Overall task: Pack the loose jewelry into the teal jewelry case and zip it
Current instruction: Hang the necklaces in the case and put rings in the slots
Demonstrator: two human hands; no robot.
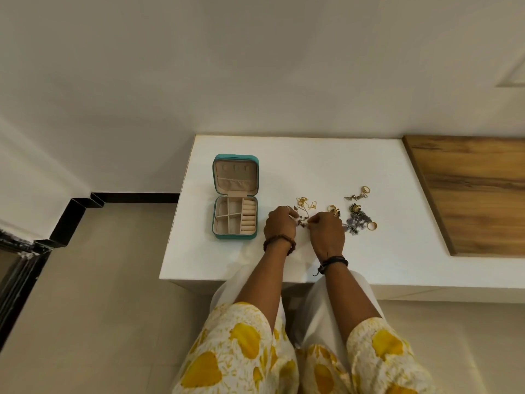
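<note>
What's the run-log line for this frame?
case: open, unpacked | left hand + right hand: pinching small chain piece | rest loose on table

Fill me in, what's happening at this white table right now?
A person sits at the white table. Their left hand and right hand together pinch a thin dark beaded chain between them. The square teal jewelry case lies open to their left, its beige compartments apparently still empty. More loose jewelry waits to the right: gold chains, gold rings and a dark flowery cluster.
</note>
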